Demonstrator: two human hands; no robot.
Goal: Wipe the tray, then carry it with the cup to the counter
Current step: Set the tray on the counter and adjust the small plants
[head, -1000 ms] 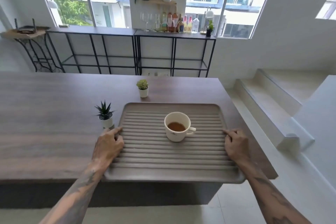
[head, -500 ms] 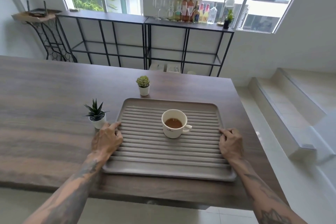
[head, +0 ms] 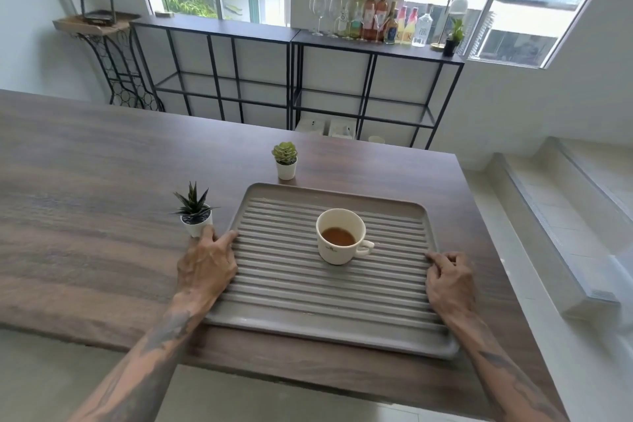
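A grey ribbed tray (head: 308, 305) lies flat on the dark wooden counter (head: 85, 216), near its front right corner. A white cup (head: 337, 252) with brown liquid stands upright on the tray, right of centre, handle pointing right. My left hand (head: 205, 265) grips the tray's left edge, fingers curled over the rim. On the opposite rim, my right hand (head: 448, 281) holds the tray the same way. Both forearms reach in from the bottom of the view.
Two small potted succulents stand by the tray: one (head: 195, 214) touching my left fingers, one (head: 285, 159) just behind the tray's far edge. Beyond the counter stands a black shelf unit (head: 294, 79) with bottles and glasses. White steps (head: 561, 216) run along the right.
The tray has moved farther onto the counter, away from the front edge that it overhung, and the view has come closer. Both hands keep the same grip on its sides.
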